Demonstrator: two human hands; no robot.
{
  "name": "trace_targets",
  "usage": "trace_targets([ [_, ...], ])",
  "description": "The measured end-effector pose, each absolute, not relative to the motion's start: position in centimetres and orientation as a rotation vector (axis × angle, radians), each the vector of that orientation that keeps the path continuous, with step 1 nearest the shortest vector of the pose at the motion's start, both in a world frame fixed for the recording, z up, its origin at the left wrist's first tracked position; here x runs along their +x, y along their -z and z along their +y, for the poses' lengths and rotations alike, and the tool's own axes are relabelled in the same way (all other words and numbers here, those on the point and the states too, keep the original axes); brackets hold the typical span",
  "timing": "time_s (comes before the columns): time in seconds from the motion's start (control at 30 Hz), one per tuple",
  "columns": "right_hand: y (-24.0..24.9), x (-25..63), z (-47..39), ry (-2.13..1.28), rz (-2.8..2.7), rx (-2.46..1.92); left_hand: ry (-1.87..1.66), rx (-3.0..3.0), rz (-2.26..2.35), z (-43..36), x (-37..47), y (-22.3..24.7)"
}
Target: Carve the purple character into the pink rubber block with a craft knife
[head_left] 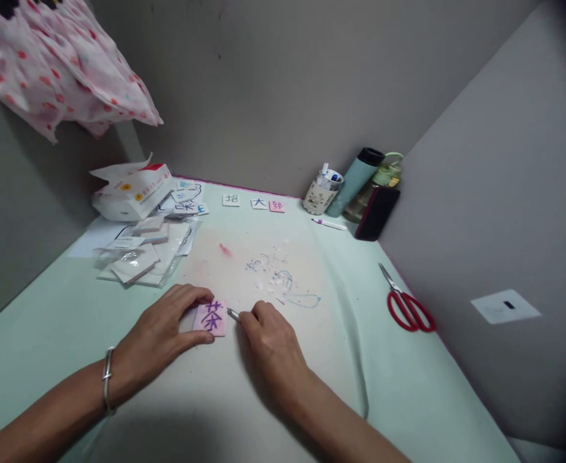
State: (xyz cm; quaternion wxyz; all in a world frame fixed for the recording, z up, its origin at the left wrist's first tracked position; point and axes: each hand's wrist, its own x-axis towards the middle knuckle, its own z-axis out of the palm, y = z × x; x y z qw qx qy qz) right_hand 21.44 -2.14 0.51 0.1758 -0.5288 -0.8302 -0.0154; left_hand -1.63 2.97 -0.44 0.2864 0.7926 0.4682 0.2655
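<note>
Left hand (164,326), arched, grips a pink tile (211,319) between thumb and forefinger; right hand (274,342) curls round a slim tool (233,314).

A pale green table (61,347) carries what is probably a beige mat (321,347) beneath the left hand (164,321) and right hand (276,337). Red-handled scissors (408,308) lie right of the right hand, plastic packets (138,254) beyond the left; farther off, 3 tiles (258,204), a pen (330,224), a cup (320,196).
</note>
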Motion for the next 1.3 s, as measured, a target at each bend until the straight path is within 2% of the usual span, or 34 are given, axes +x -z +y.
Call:
trace_targets([
  [0.4,-2.3,23.0,-1.5,-0.581,-2.037,-1.556,-0.68,2.108,1.254,2.9,-1.6,0.1],
  [0.67,-1.9,23.1,-1.4,-0.306,-2.236,-1.641,-0.662,2.113,1.233,3.0,-1.6,0.1],
  [0.83,-1.9,23.2,-1.4,-0.379,-2.279,-1.527,-0.671,2.103,1.23,2.9,-1.5,0.1],
  [1.0,-1.6,23.1,-1.5,-0.23,-2.21,-1.591,-0.671,2.105,1.231,2.9,-1.6,0.1],
  [1.3,-1.2,23.0,-2.0,-0.195,-2.318,-1.383,-0.71,2.132,1.197,2.5,-1.4,0.6],
])
